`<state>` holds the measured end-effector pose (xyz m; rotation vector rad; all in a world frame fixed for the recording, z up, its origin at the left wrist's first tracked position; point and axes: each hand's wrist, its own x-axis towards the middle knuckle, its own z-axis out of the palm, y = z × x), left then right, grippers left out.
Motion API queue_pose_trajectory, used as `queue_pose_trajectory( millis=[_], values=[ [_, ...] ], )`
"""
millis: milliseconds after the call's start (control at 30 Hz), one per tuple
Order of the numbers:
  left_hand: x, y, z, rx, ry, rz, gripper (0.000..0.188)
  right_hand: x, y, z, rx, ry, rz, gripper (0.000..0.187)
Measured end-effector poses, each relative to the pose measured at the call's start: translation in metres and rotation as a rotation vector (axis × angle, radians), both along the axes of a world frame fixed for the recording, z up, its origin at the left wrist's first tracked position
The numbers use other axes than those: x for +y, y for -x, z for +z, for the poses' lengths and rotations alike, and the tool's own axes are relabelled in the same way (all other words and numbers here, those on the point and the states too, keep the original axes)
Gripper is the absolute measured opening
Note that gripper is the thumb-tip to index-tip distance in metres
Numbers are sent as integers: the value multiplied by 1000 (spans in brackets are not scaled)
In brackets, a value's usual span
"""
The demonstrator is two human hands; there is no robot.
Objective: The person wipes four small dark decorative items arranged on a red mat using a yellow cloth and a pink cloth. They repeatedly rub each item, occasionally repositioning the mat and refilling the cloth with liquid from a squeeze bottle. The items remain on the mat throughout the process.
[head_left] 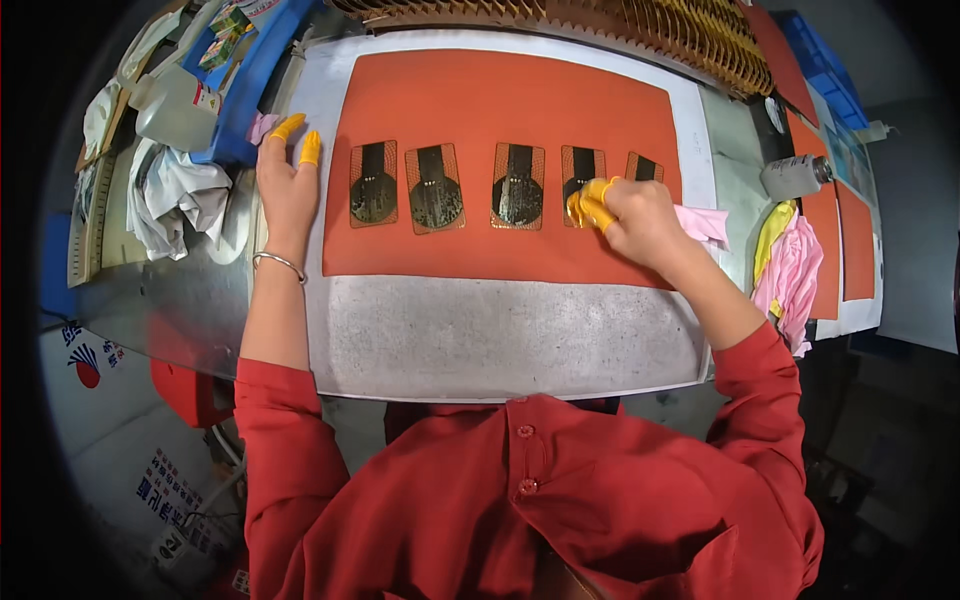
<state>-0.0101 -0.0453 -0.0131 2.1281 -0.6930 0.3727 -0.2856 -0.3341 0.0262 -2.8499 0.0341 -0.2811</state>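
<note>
Several flat black plates with copper-coloured mesh borders lie in a row on an orange mat (500, 95). Each of the four leftmost shows a dark bar above a rounded black area, like the middle plate (517, 190). My right hand (640, 220), with yellow finger covers, is closed low over the fourth plate (582, 165) from the left; what its fingers hold, if anything, is hidden. A pink cloth (705, 223) sticks out beside that wrist. My left hand (287, 180) rests open by the mat's left edge, two yellow-covered fingers apart, near a small pink scrap (262, 127).
A grey metal surface (500, 335) borders the mat's near side. To the right are a bottle (796, 177) and pink and yellow cloths (790, 265). On the left stand a blue bin (245, 90), a white jug (178, 108) and crumpled white cloth (175, 200). A slotted brown rack (600, 25) spans the back.
</note>
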Motion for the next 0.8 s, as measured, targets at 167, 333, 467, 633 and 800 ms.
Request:
queue_pose_trajectory(
  millis=[167,333,467,633,800],
  values=[
    [-7,6,10,-20,-60,25,28,2,4,4,11,0,48,6],
    [-4,7,7,-16,-24,16,27,2,12,3,47,29,53,6],
    [-4,3,4,-96,-42,7,27,-4,-5,11,84,1,-29,8],
    [-6,8,7,-68,-45,13,28,29,-17,15,-27,-120,145,8],
    [-4,8,7,-93,-37,8,29,24,-64,9,30,59,13,14]
  ],
)
